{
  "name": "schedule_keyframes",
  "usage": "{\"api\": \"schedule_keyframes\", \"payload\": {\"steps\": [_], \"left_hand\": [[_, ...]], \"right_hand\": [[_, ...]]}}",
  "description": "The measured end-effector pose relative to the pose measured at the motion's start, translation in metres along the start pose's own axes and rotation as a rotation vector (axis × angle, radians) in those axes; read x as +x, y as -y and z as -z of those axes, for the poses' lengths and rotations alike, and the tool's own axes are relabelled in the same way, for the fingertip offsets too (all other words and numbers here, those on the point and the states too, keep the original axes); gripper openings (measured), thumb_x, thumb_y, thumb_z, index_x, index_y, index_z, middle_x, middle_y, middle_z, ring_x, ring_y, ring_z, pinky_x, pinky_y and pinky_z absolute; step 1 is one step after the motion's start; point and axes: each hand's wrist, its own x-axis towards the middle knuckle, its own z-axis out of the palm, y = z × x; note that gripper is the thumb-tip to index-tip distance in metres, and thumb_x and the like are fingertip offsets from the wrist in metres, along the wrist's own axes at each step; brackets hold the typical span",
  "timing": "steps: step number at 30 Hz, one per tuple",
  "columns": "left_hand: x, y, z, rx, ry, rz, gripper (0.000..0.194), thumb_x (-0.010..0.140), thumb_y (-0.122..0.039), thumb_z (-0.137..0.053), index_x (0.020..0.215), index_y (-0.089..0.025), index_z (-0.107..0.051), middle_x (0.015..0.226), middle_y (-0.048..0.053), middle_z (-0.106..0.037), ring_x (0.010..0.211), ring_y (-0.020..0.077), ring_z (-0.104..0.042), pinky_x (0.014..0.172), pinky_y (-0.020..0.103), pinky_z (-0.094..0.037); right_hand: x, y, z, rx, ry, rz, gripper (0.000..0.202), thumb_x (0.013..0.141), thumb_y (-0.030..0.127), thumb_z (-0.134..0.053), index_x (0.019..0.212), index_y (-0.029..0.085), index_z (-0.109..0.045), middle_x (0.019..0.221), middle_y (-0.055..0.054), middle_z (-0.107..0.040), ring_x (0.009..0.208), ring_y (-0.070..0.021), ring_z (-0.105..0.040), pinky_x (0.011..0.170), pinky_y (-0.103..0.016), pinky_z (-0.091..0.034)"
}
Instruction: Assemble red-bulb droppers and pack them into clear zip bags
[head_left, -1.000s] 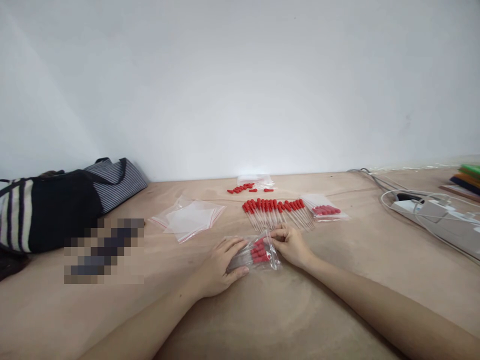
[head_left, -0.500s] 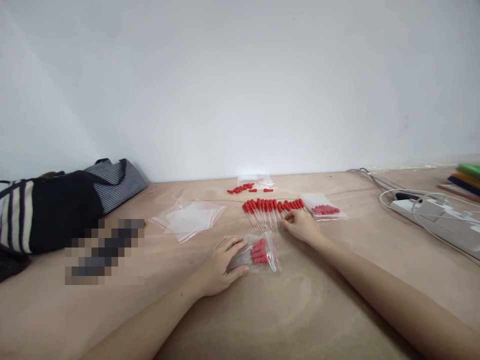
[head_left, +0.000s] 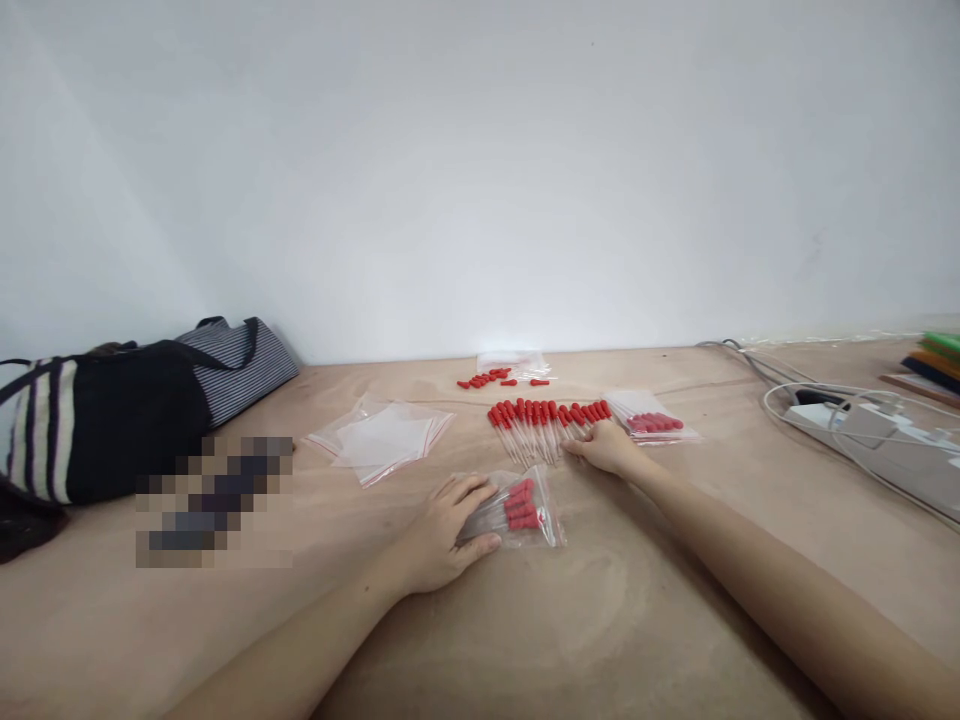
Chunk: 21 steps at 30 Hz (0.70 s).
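Observation:
My left hand (head_left: 448, 535) lies over the near-left end of a clear zip-lock bag (head_left: 553, 515), its thumb and fingers holding the bag against the table. Inside the bag are several glass droppers with red rubber bulbs (head_left: 523, 503). Just beyond, a row of loose droppers (head_left: 527, 412) is fanned out, bulbs away from me and glass tips towards me. My right hand (head_left: 600, 448) is at the right part of this row, fingertips pinched at the glass end of a dropper. The fingers partly hide what they hold.
Flat zip-lock bags (head_left: 386, 440) lie to the left. Filled bags (head_left: 652, 420) are stacked at right. Loose red bulbs (head_left: 484, 379) and glass tubes (head_left: 532, 368) lie near the wall. A power strip (head_left: 885, 450) with cables is far right, a black bag (head_left: 135, 420) far left.
The view has shifted slightly. My right hand has turned a little, its fingers closer on the dropper tips. The left hand and its bag stay in place.

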Motion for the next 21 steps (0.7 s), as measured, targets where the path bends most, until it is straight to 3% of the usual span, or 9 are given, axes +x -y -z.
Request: {"api": "schedule_keyframes", "payload": {"steps": [6, 11, 15, 21], "left_hand": [[0.0, 0.0, 0.001, 0.017, 0.023, 0.011, 0.049, 0.08, -0.038, -0.05, 0.124, -0.019, -0.041, 0.131, 0.009, -0.041, 0.12, 0.0246, -0.035, 0.099, 0.043, -0.03], [0.001, 0.0, 0.001, 0.024, 0.021, 0.002, 0.048, 0.081, -0.037, -0.049, 0.124, -0.019, -0.041, 0.131, 0.009, -0.041, 0.12, 0.0243, -0.035, 0.099, 0.043, -0.03], [0.001, 0.0, 0.0, 0.017, 0.016, -0.001, 0.048, 0.08, -0.037, -0.05, 0.124, -0.019, -0.042, 0.131, 0.01, -0.041, 0.121, 0.0251, -0.035, 0.1, 0.043, -0.03], [0.0, 0.003, -0.002, 0.007, -0.013, -0.014, 0.046, 0.08, -0.037, -0.05, 0.123, -0.023, -0.043, 0.129, 0.007, -0.043, 0.118, 0.0247, -0.038, 0.099, 0.042, -0.032]], "right_hand": [[-0.015, -0.004, 0.012, 0.212, 0.08, 0.033, 0.038, 0.071, 0.04, -0.051, 0.041, 0.018, -0.045, 0.037, 0.003, -0.041, 0.037, -0.0078, -0.037, 0.041, -0.023, -0.028], [-0.049, -0.003, 0.011, 0.603, 0.214, 0.092, 0.03, 0.064, 0.045, -0.059, 0.06, 0.017, -0.051, 0.054, 0.001, -0.056, 0.048, -0.0095, -0.051, 0.048, -0.022, -0.039], [-0.069, 0.005, -0.002, 0.899, 0.279, 0.136, 0.037, 0.058, 0.048, -0.067, 0.071, 0.018, -0.049, 0.068, -0.001, -0.061, 0.057, -0.0113, -0.057, 0.055, -0.025, -0.044], [-0.08, 0.017, -0.015, 0.906, 0.36, 0.214, 0.034, 0.062, 0.048, -0.065, 0.073, 0.017, -0.053, 0.063, 0.001, -0.057, 0.061, -0.0114, -0.055, 0.06, -0.027, -0.045]]}}
